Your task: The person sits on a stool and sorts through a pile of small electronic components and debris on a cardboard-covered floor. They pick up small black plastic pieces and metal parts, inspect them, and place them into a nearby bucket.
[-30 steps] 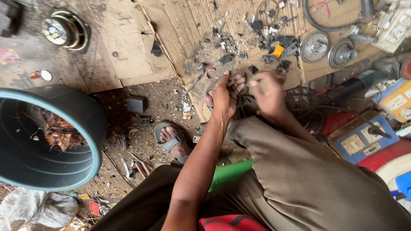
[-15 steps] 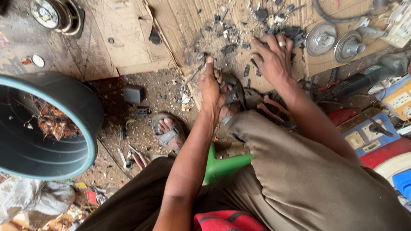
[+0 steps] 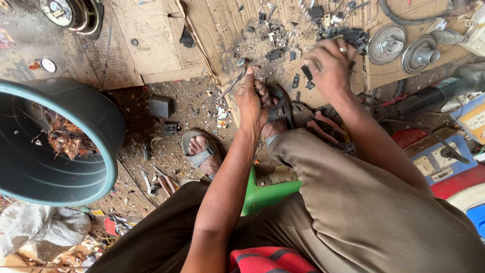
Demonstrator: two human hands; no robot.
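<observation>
My left hand (image 3: 251,98) reaches forward over my right sandalled foot (image 3: 277,108), its fingers closed on a thin dark metal rod (image 3: 231,85) that slants down to the left onto the dirt. My right hand (image 3: 331,64), with a ring on one finger, is further out on the cardboard sheet (image 3: 222,30). Its fingers curl down into a heap of small dark scrap metal bits (image 3: 348,35). Whether they pinch a piece is hidden. A small dark piece (image 3: 306,72) lies just under that hand.
A black tub with a teal rim (image 3: 108,151) holding copper wire stands at the left. Two round metal discs (image 3: 386,43) lie at the upper right, near a grey power tool (image 3: 449,88). Red-handled pliers (image 3: 323,124) lie by my right knee. I sit on a green stool (image 3: 262,194).
My hands were together near my right foot. The right hand has since reached forward into the scrap heap and curled its fingers; the left has stayed by the foot with the rod.
</observation>
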